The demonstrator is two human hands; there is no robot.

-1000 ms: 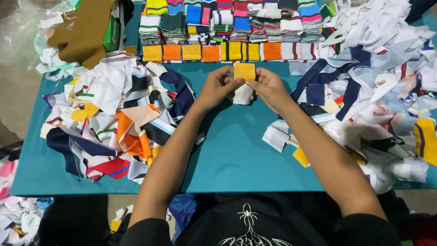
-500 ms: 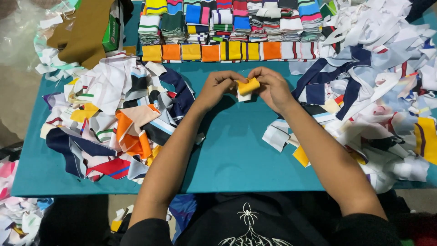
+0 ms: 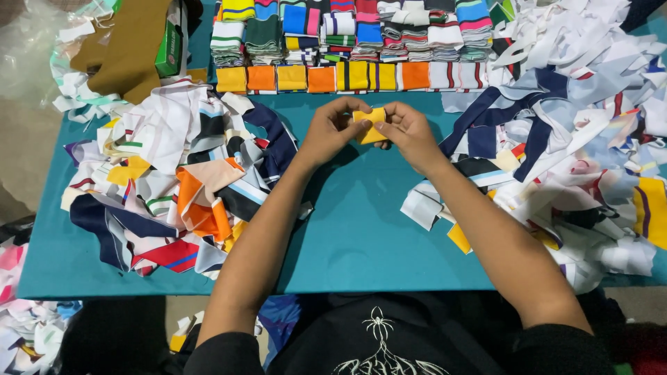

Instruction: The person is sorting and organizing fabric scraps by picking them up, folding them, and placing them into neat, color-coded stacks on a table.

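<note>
A small yellow-orange cloth piece (image 3: 370, 124) is pinched between both my hands above the teal table (image 3: 361, 236). My left hand (image 3: 332, 129) grips its left edge with thumb and fingers. My right hand (image 3: 406, 132) holds its right side, fingers curled over it. The piece looks folded and partly hidden by my fingers. Just beyond it runs a row of folded orange and yellow pieces (image 3: 306, 78).
A heap of loose striped and coloured fabric strips (image 3: 174, 180) lies at the left, another heap (image 3: 577, 139) at the right. Stacks of folded striped cloth (image 3: 361, 28) line the far edge. A brown cloth (image 3: 128, 48) and a green box (image 3: 169, 50) sit far left.
The yellow-orange piece was held up flat a second ago. Both hands have since folded it smaller and brought it slightly lower, closer together.
</note>
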